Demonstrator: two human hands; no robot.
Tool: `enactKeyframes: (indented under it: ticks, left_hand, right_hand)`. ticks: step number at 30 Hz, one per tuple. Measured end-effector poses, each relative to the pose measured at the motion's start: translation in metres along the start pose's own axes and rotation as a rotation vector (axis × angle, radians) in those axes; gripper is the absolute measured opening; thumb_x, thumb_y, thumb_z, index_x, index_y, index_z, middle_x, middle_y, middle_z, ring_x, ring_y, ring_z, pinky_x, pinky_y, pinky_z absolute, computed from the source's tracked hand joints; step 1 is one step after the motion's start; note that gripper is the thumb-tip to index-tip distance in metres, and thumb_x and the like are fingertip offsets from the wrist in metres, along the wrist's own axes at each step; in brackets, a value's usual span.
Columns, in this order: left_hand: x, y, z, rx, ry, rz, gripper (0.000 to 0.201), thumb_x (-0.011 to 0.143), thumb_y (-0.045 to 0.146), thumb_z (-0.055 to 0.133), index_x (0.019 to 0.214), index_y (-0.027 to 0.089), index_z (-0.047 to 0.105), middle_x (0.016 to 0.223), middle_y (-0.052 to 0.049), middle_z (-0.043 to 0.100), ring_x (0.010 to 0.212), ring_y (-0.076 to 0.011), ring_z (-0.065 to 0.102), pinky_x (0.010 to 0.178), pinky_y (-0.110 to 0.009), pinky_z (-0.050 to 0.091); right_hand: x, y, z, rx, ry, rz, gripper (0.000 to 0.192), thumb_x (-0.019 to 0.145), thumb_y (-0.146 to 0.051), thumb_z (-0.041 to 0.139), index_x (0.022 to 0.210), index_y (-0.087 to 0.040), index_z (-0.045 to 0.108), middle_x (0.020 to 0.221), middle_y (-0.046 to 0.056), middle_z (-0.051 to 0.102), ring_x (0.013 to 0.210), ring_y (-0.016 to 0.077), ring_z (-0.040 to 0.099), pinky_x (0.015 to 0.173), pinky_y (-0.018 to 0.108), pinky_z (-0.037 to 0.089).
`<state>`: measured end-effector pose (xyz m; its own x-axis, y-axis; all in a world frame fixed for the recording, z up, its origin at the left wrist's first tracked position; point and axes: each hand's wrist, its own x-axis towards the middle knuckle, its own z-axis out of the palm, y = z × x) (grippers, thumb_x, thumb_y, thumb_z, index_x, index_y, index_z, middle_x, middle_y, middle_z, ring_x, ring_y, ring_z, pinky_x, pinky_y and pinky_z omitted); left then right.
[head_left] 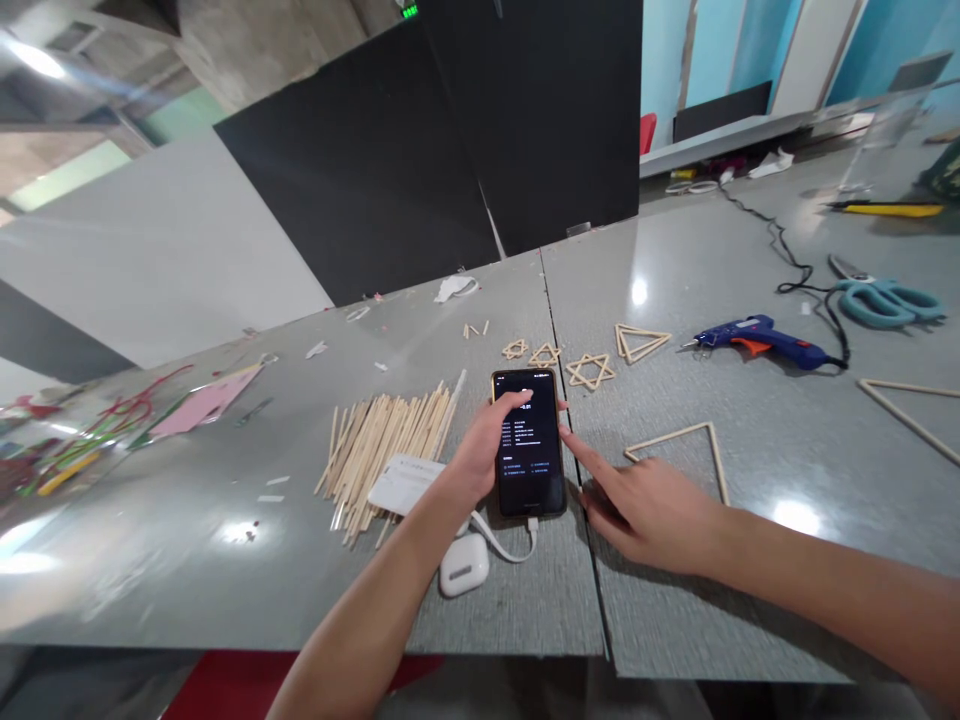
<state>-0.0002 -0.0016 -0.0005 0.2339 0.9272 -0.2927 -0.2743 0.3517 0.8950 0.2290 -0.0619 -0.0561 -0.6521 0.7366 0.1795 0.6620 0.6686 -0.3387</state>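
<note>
Two hands meet at a phone (528,442) lying flat on the grey tabletop (225,520), its dark screen lit. Left hand (480,450) rests on its left edge, fingers loosely curled, thumb on the glass. Right hand (645,505) lies just beside it, index finger stretched toward the phone's right edge, other fingers folded, holding nothing. Wooden sticks (382,435) lie just left.

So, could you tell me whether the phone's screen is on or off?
On: the phone shows lit white text on a dark screen, lying flat under the left hand.
</note>
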Motion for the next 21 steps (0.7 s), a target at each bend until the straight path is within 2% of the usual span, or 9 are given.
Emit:
enactKeyframes:
  ticks: [8, 13, 21]
  left_hand:
    - [-0.0018, 0.0006, 0.0020, 0.035, 0.022, 0.000, 0.038, 0.092, 0.043, 0.083, 0.108, 0.010, 0.086, 0.099, -0.018, 0.087, 0.074, -0.0248, 0.080, 0.063, -0.032, 0.064]
    - [-0.0036, 0.0015, 0.0039, 0.039, 0.030, -0.002, 0.037, 0.091, 0.040, 0.083, 0.110, 0.009, 0.085, 0.104, -0.019, 0.088, 0.077, -0.0270, 0.082, 0.066, -0.034, 0.066]
    - [-0.0023, 0.0005, 0.0022, 0.029, 0.018, -0.022, 0.034, 0.091, 0.039, 0.081, 0.108, 0.010, 0.086, 0.095, -0.017, 0.087, 0.081, -0.0285, 0.084, 0.067, -0.033, 0.066]
  right_hand:
    - [-0.0008, -0.0007, -0.0014, -0.007, 0.008, 0.003, 0.085, 0.109, -0.029, 0.051, 0.183, -0.007, 0.017, 0.070, 0.001, 0.078, 0.043, 0.0148, 0.040, 0.059, 0.039, 0.010]
    - [-0.0015, 0.0000, 0.0005, -0.018, 0.005, -0.011, 0.084, 0.110, -0.028, 0.050, 0.184, -0.007, 0.016, 0.072, 0.002, 0.079, 0.044, 0.0155, 0.045, 0.059, 0.039, 0.011]
    - [-0.0007, -0.0014, -0.0025, -0.036, -0.034, 0.010, 0.084, 0.110, -0.029, 0.048, 0.184, -0.008, 0.013, 0.075, 0.003, 0.081, 0.048, 0.0168, 0.055, 0.059, 0.039, 0.012]
